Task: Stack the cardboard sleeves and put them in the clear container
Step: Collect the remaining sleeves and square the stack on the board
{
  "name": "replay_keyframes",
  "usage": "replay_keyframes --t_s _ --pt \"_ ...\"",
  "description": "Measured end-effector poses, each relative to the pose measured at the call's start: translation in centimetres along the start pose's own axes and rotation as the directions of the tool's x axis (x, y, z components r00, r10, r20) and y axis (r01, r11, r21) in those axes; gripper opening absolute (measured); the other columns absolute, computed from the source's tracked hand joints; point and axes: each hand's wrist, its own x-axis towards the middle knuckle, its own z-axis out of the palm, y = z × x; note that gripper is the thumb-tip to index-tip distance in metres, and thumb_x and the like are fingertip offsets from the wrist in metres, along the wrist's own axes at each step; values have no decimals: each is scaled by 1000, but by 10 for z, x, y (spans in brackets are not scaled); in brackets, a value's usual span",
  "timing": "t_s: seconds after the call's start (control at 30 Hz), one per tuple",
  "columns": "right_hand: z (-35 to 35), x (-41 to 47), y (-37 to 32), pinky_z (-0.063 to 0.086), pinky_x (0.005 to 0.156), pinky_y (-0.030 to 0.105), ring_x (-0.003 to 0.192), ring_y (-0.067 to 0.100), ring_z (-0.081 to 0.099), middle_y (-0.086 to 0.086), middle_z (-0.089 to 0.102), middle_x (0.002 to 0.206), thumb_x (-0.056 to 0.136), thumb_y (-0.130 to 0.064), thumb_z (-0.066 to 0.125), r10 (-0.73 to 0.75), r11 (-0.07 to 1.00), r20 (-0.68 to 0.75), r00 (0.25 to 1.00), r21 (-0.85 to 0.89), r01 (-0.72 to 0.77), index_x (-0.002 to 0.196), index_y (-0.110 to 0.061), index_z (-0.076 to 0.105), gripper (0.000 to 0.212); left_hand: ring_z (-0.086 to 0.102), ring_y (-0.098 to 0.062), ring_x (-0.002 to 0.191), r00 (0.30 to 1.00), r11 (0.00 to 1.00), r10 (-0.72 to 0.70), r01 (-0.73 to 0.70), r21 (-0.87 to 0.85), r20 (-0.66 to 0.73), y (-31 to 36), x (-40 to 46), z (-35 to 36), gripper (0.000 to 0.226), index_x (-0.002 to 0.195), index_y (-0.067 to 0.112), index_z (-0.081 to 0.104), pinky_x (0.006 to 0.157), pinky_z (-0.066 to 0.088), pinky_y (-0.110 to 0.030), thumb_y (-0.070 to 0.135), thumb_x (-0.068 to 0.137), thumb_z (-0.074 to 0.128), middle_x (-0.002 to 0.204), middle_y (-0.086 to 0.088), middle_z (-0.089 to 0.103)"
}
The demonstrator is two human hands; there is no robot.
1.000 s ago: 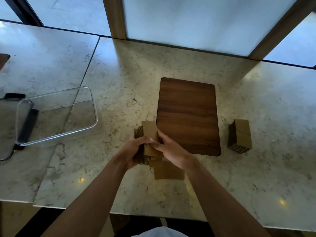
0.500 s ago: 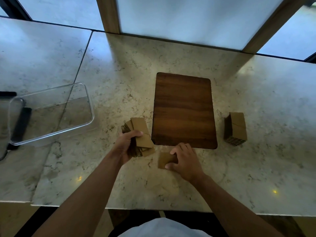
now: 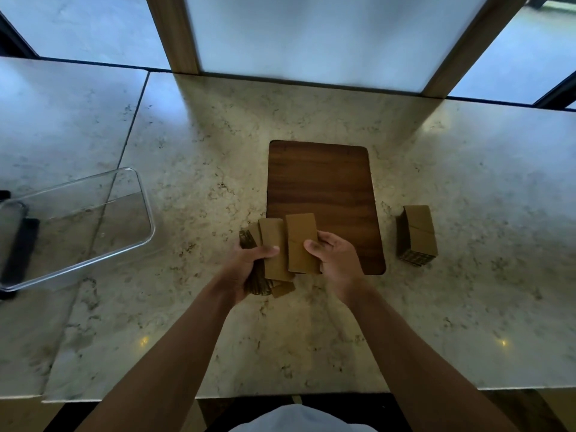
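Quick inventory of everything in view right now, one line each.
sleeve bundle: one, brown, in left hand
single sleeve: one, brown, in right hand
sleeve stack: one, brown, on counter right of board
board: one, dark wood, centre
container: one, clear, empty, left
dark object: one, black, behind the container, unclear
counter: one, pale marble
left hand: gripping bundle
right hand: gripping sleeve

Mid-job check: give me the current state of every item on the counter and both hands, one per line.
clear container: open, no sleeves inside, at the left of the counter.
left hand: gripping a fanned stack of sleeves.
right hand: holding a single sleeve beside that stack.
second stack of sleeves: resting on the counter, right of the board, untouched.
wooden board: flat on the counter, nothing resting on it.
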Motion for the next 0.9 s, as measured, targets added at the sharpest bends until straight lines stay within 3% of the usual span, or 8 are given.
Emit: replay_keyframes --t_s 0.13,0.23,0.33,0.53,0.6,0.73,0.83,0.9 --pt "30 -3 1 58 93 39 107 21 69 2 71 114 99 -31 60 28 973 7 1000 -227 -26 137 -18 59 40 74 -42 104 995 996 85 -87 25 51 -5 2 18 63 130 10 64 81 63 -53 14 73 88 119 -26 73" --pt "32 0 0 53 101 52 116 26 66 9 66 130 101 -34 58 199 980 192 961 -10 -201 143 -34 49 43 74 -40 104 988 987 157 -157 -17 5 -10 9 30 77 135 8 57 80 63 -50 18 66 89 123 -30 69" --pt "11 6 -14 50 106 49 122 27 64 10 63 136 98 -22 60 216 950 397 892 125 -286 144 -35 47 50 76 -27 100 967 953 254 -247 178 -18 -9 13 42 78 137 15 46 75 64 -39 24 72 86 123 -21 66" --pt "-32 34 -58 58 93 39 116 19 67 6 62 135 91 -16 71 -31 998 408 913 -31 48 148 -36 44 66 71 -26 110 897 869 437 -441 224 70 12 30 75 62 136 19 49 84 63 -37 10 84 83 125 -13 66" --pt "-42 48 -73 58 88 29 111 8 66 -7 61 129 88 -22 75 -186 886 361 914 -341 315 147 -38 43 69 69 -26 113 893 872 448 -447 199 41 19 42 80 64 133 27 54 83 62 -33 21 77 83 127 -9 65" --pt "-56 86 -82 45 107 37 122 0 44 -12 52 138 89 -31 73 -305 367 480 822 -738 567 150 -36 39 70 56 -22 129 839 834 538 -515 200 -81 23 78 77 58 141 24 51 84 54 -17 20 82 51 141 -3 58" --pt "-60 103 -67 40 112 33 130 1 32 -13 38 149 86 -36 76 -250 237 540 804 -771 591 154 -40 27 84 58 -10 126 795 785 597 -549 286 -111 16 95 91 65 148 19 48 90 50 -17 42 87 51 143 -1 59" --pt "-64 106 -55 46 106 25 131 1 36 -14 33 151 82 -38 79 -314 301 548 775 -717 629 155 -42 22 92 66 -8 114 761 756 638 -590 284 -119 7 100 101 70 145 8 51 85 54 -18 46 86 51 133 -8 65"
